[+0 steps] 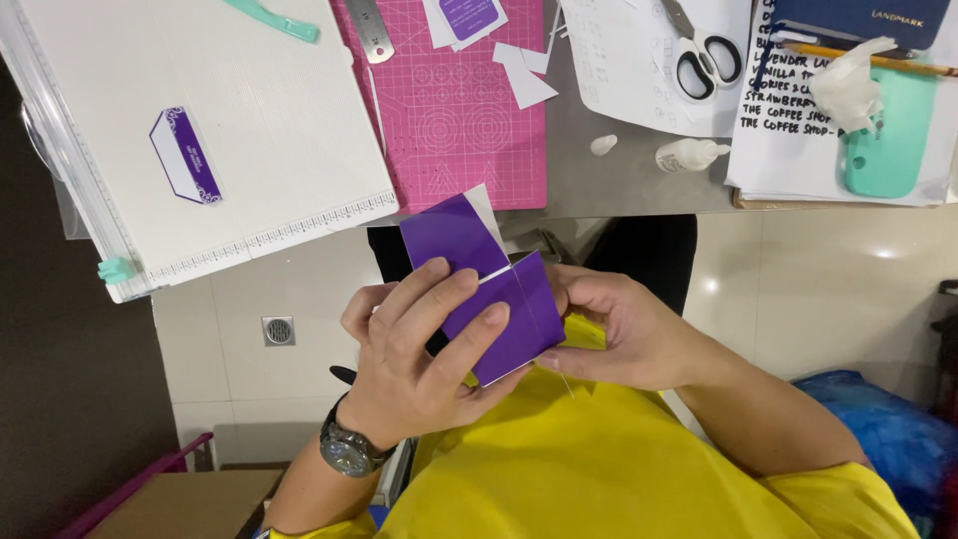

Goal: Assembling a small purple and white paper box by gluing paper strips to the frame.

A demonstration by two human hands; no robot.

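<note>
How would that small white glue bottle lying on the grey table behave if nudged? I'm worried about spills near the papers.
The glue bottle lies on its side and looks round, so it would probably roll. It seems small and likely light. Its cap seems to lie apart, so it might leak.

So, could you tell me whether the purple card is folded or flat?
Folded: the purple card bends along a crease between the left hand and right hand, its panels angled apart.

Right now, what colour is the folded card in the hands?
Purple folded card, white on its back, seen from the head view.

Grey desk [609, 190] over pale tiled floor [828, 289]
</note>
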